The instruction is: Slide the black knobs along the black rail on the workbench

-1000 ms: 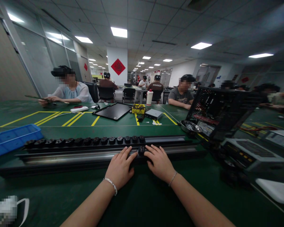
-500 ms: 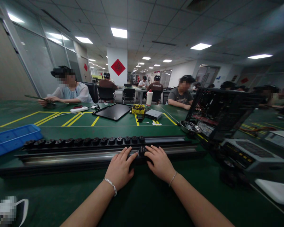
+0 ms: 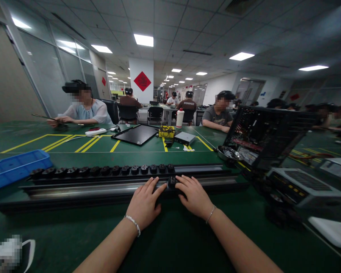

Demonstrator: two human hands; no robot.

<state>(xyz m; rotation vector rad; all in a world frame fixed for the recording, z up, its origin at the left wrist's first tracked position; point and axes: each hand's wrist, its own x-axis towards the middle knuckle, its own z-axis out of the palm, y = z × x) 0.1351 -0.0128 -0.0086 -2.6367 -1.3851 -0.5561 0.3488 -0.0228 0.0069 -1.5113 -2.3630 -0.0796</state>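
Observation:
A long black metal rail (image 3: 82,189) lies across the green table in front of me, with a row of black socket modules (image 3: 102,170) along its far track. My left hand (image 3: 144,203) and my right hand (image 3: 193,196) rest on the rail's near edge, fingers stretched forward. Their fingertips meet at a small black module (image 3: 172,181) seated in the near track. Both hands touch it from either side; neither is wrapped round it. A bracelet shows on each wrist.
A blue plastic tray (image 3: 15,167) sits at left. An open computer case (image 3: 264,134), a metal bowl of small parts (image 3: 229,152) and a grey power unit (image 3: 301,185) stand at right. Other people sit at the table's far side beyond a black panel (image 3: 136,134).
Almost nothing has moved; my hands stay on the rail around the small module, with the right hand shifted very slightly rightward.

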